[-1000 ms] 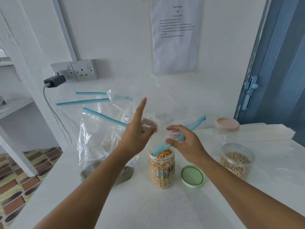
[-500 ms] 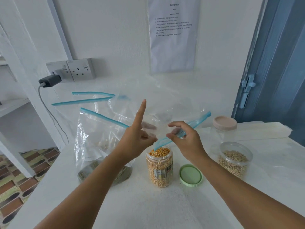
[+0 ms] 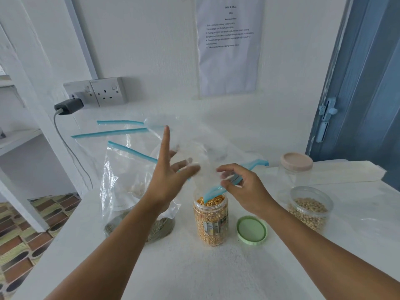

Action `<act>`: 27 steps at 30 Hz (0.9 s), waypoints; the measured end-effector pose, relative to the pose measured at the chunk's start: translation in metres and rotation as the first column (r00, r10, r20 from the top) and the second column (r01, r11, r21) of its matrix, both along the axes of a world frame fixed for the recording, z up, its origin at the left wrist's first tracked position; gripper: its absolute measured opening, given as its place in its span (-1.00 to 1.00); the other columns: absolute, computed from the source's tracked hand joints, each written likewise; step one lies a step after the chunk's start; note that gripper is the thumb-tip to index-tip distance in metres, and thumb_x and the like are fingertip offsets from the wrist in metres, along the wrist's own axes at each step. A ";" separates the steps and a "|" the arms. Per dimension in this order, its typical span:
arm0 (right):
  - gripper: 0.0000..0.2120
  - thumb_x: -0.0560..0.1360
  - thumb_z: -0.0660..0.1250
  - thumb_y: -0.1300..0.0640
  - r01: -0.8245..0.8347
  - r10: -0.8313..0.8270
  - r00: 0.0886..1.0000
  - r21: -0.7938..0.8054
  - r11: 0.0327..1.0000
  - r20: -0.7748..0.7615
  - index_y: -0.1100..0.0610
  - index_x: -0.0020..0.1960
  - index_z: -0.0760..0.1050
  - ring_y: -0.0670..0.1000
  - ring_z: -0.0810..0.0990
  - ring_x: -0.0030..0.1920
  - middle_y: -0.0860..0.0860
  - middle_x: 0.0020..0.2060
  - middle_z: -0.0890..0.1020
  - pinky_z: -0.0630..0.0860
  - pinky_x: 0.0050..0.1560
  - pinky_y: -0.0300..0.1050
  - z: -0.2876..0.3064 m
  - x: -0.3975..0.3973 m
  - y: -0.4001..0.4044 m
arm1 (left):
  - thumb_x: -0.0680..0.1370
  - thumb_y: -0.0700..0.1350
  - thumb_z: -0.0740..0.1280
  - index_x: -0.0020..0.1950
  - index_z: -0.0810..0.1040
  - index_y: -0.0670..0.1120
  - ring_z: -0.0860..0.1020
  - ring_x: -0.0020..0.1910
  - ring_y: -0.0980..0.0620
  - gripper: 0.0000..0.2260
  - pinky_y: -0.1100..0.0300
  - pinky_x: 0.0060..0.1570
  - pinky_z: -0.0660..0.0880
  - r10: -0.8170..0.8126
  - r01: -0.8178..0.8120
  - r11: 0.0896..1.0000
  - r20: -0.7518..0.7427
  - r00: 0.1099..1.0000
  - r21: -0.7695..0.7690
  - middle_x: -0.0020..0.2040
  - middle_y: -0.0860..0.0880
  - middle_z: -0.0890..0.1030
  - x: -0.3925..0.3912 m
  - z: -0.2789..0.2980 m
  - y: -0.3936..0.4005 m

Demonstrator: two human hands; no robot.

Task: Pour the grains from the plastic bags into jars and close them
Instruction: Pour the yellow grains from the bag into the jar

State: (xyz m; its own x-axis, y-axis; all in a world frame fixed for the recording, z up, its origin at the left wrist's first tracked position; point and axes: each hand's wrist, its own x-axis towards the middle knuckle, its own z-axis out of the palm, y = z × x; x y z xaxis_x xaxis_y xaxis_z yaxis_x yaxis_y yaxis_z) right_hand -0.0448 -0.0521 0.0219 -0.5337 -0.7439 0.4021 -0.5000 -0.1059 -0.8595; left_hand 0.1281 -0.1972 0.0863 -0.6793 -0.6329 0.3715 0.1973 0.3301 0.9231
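A clear jar (image 3: 211, 221) filled with yellow corn kernels stands open at the table's middle. Its green lid (image 3: 251, 230) lies flat to its right. Above the jar hangs an empty clear zip bag (image 3: 207, 144); its blue zip edge (image 3: 216, 191) dips into the jar's mouth. My right hand (image 3: 244, 189) pinches that zip edge just above the jar. My left hand (image 3: 171, 182) is spread with straight fingers against the bag's left side, index finger pointing up.
A zip bag of green grains (image 3: 129, 187) stands left of the jar, other bags behind it. At right are an open jar of pale beans (image 3: 309, 208) and a jar with a beige lid (image 3: 296, 167). A wall socket with a charger (image 3: 68, 106) is at back left.
My left hand has opened: the curled fingers are now spread out against the bag. My right hand keeps its pinch on the zip edge over the jar.
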 end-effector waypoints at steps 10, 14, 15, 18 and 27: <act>-0.62 0.59 0.36 0.33 -0.041 0.053 0.978 0.064 0.997 -0.200 -0.10 0.19 0.68 -0.22 0.58 0.21 -0.24 0.12 0.69 0.38 0.21 -0.47 0.005 0.008 0.003 | 0.61 -0.26 0.42 0.43 0.57 0.17 0.70 0.03 0.01 -0.54 0.07 0.29 0.50 0.072 -0.025 0.911 -0.099 0.992 0.411 0.18 -0.04 0.66 -0.005 0.048 -0.028; -0.62 0.59 0.40 0.28 -0.023 0.019 0.986 -0.024 0.999 -0.164 -0.19 0.20 0.66 -0.20 0.59 0.20 -0.32 0.10 0.68 0.45 0.23 -0.34 0.014 0.006 0.003 | 0.62 -0.33 0.37 0.27 0.66 0.01 0.64 -0.04 0.01 -0.68 0.17 0.15 0.52 0.111 -0.036 0.943 -0.211 0.971 0.330 0.19 -0.01 0.72 -0.001 0.058 -0.030; -0.62 0.58 0.42 0.24 -0.022 0.018 0.988 -0.027 0.999 -0.151 -0.21 0.21 0.64 -0.18 0.61 0.19 -0.31 0.08 0.68 0.48 0.21 -0.29 0.016 0.005 0.003 | 0.61 -0.36 0.36 0.25 0.66 -0.02 0.66 -0.01 -0.01 -0.68 0.18 0.12 0.54 0.112 -0.017 0.941 -0.263 0.958 0.337 0.18 -0.02 0.72 -0.001 0.062 -0.030; -0.63 0.57 0.46 0.18 -0.019 0.016 0.992 -0.020 1.000 -0.122 -0.25 0.23 0.62 -0.14 0.63 0.13 -0.26 0.02 0.68 0.51 0.15 -0.25 0.015 0.002 0.003 | 0.61 -0.34 0.38 0.27 0.65 -0.04 0.70 0.11 -0.07 -0.70 0.17 0.19 0.58 0.099 0.017 0.940 -0.322 0.941 0.340 0.19 -0.05 0.71 0.000 0.068 -0.029; -0.61 0.55 0.50 0.15 -0.037 0.035 0.996 -0.029 0.999 -0.081 -0.28 0.23 0.62 -0.04 0.64 0.11 -0.06 0.01 0.67 0.60 0.20 -0.17 0.005 -0.002 -0.002 | 0.58 -0.39 0.39 0.22 0.66 -0.11 0.71 0.04 -0.10 -0.72 0.10 0.22 0.59 0.117 0.000 0.946 -0.344 0.932 0.323 0.06 -0.09 0.73 -0.002 0.070 -0.020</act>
